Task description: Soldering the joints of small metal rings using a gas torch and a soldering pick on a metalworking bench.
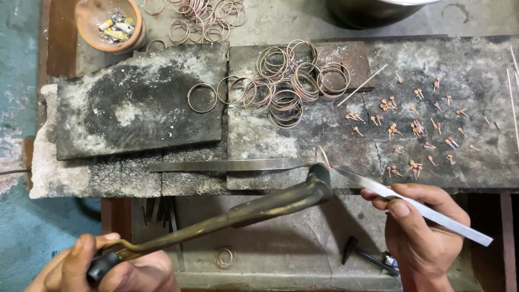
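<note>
1. Ring, a thin pinkish wire loop, is held upright near the front edge of the bench, over the scorched grey slab, so that its lower part is presented to the torch nozzle.
2. Tweezers, long and of bright steel, are gripped by the right hand; the fingers are closed around the shank, with the thumb laid on top. The tips are brought to the foot of the ring, apparently pinching it, though the contact itself is partly hidden by the nozzle.
3. The brass torch pipe is grasped at its dark handle by the left hand, which is closed about it at the lower left. The bent nozzle is directed upward at the ring; no flame can be made out.
4. The ring is thus placed well apart from both hands, at the far ends of the two tools, left of the right hand and up and right of the left.
5. A flat steel strip is laid along the front edge, its end near the ring.
6. Finished rings are heaped at the back centre, and small copper pieces are scattered toward the right end.
7. A clay bowl is set at the back left corner.
</note>
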